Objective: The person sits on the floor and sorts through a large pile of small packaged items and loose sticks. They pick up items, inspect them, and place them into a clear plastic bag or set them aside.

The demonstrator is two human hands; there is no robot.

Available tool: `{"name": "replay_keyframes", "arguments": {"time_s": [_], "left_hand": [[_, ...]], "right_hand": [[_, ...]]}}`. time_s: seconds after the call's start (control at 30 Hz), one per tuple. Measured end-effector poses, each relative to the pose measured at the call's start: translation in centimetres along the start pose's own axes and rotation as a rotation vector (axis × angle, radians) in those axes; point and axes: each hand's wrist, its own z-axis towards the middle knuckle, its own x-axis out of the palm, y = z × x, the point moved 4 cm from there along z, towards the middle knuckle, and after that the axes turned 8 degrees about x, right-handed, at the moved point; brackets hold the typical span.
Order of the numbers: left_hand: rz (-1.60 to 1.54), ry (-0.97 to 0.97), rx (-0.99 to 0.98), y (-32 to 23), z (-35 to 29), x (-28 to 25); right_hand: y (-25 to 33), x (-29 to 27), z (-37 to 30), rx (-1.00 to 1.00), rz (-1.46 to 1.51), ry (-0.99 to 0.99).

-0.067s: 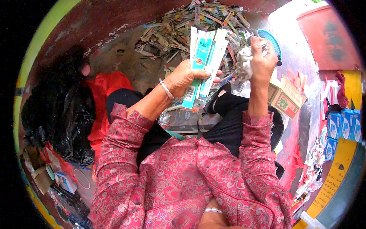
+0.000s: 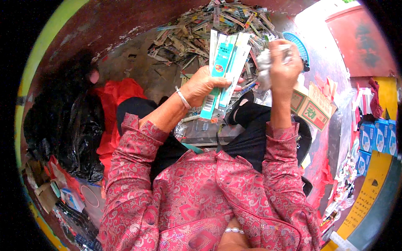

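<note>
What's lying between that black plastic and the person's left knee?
Crumpled red material lies between the black plastic and the left knee, as the head view shows.

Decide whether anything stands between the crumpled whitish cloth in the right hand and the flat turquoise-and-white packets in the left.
Nothing visible blocks the gap between cloth and packets, though fingers of the left hand jut past the packets' right edge, toward the cloth.

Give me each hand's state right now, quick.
Left hand: closed, holding flat teal-and-white packets.
Right hand: blurred, but seems closed on a crumpled whitish cloth.
</note>
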Motion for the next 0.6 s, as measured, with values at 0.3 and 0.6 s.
{"name": "replay_keyframes", "arguments": {"time_s": [0.3, 0.6], "left_hand": [[0.185, 0.128, -0.102, 0.4, -0.9, 0.6], [-0.077, -0.041, 0.081, -0.8, 0.4, -1.6]], "right_hand": [[-0.3, 4.4, -0.9, -0.639, -0.48, 0.112], [-6.7, -2.2, 5.7, 0.112, -0.304, -0.152]]}}
